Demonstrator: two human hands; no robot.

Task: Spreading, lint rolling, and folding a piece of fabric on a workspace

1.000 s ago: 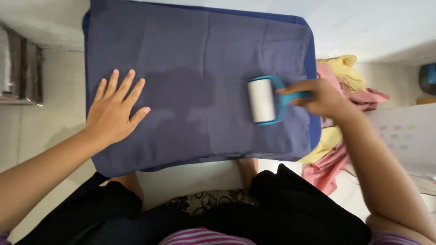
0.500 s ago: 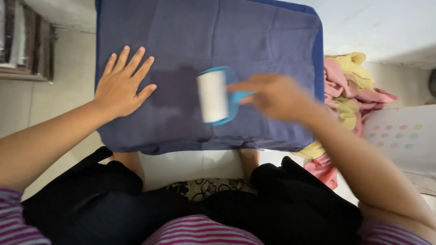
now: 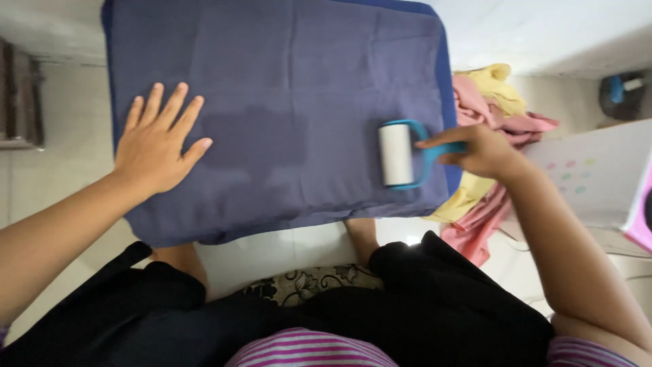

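Observation:
A dark blue cloth (image 3: 285,81) lies spread flat over a blue board in front of me. My left hand (image 3: 155,141) rests flat on the cloth's left side, fingers spread. My right hand (image 3: 479,151) grips the blue handle of a lint roller (image 3: 397,155). Its white roll lies on the cloth near the right edge.
A heap of pink and yellow cloths (image 3: 490,129) lies on the floor right of the board. A white box with pastel dots (image 3: 591,177) stands further right. My legs in black fabric (image 3: 421,299) are below the board, with a patterned cushion (image 3: 305,282) between them.
The roller went left to the cloth's middle half a second ago, and now it is back near the right edge. My left hand stayed flat on the cloth.

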